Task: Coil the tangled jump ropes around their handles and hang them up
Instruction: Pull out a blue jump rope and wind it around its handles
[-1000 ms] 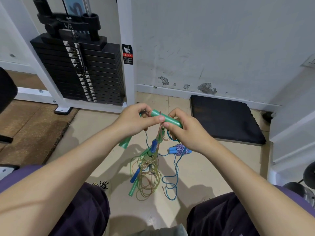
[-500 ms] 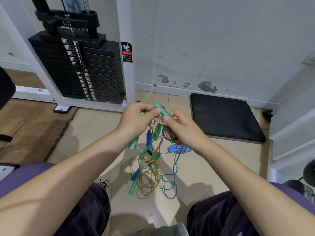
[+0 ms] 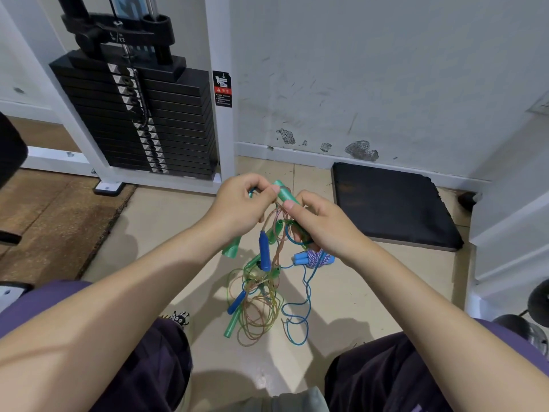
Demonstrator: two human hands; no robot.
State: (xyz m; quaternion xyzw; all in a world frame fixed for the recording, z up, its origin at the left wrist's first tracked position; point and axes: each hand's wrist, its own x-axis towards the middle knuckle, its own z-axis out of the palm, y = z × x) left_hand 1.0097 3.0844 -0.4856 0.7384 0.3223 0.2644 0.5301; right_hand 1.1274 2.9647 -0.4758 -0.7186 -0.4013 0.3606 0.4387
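Both my hands hold a tangle of jump ropes (image 3: 261, 295) above the floor. My left hand (image 3: 240, 206) grips a green handle whose lower end (image 3: 232, 249) sticks out below the fist, and its thumb presses a second green handle (image 3: 285, 195). My right hand (image 3: 322, 224) holds that second handle, with blue and tan cords looped at its fingers. A blue handle (image 3: 264, 253) dangles between the hands. Another blue handle (image 3: 236, 302) and a green handle (image 3: 231, 322) hang low in the cords. A neatly coiled rope with light blue handles (image 3: 312, 258) lies on the floor beneath my right wrist.
A weight-stack machine (image 3: 142, 114) with a white frame stands at the back left. A black foam mat (image 3: 392, 206) lies against the scuffed wall at the right. Brown rubber flooring (image 3: 50, 221) covers the left. My knees are at the bottom edge.
The green handle between my hands has tipped from lying almost level to pointing up and away. The dangling blue handle has risen a little with the tangle.
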